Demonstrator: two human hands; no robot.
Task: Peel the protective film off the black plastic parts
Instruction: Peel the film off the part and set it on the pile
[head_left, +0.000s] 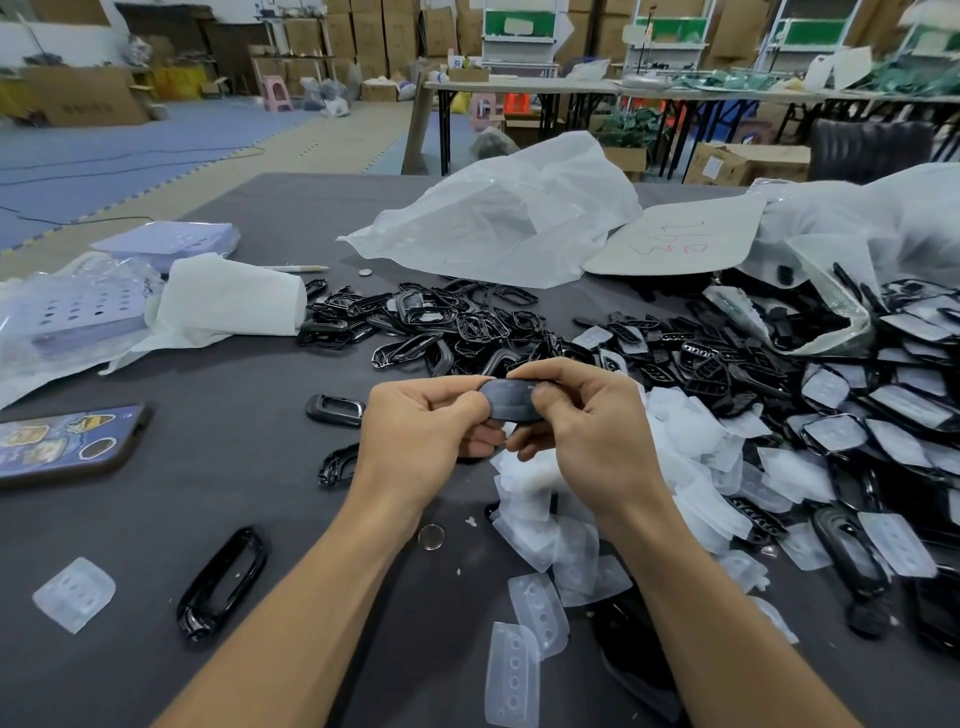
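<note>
Over the middle of the worktop (249, 467), the left hand (421, 423) and right hand (587, 421) each have a narrow pinching grip on one black plastic part (511, 400), which looks dull grey and seemingly not yet peeled. A heap of peeled films (550, 525) lies beneath the hands and bare black frames (447, 327) sit toward the far edge. Many film-covered parts (893, 415) crowd the right edge, so I judge that much remains.
</note>
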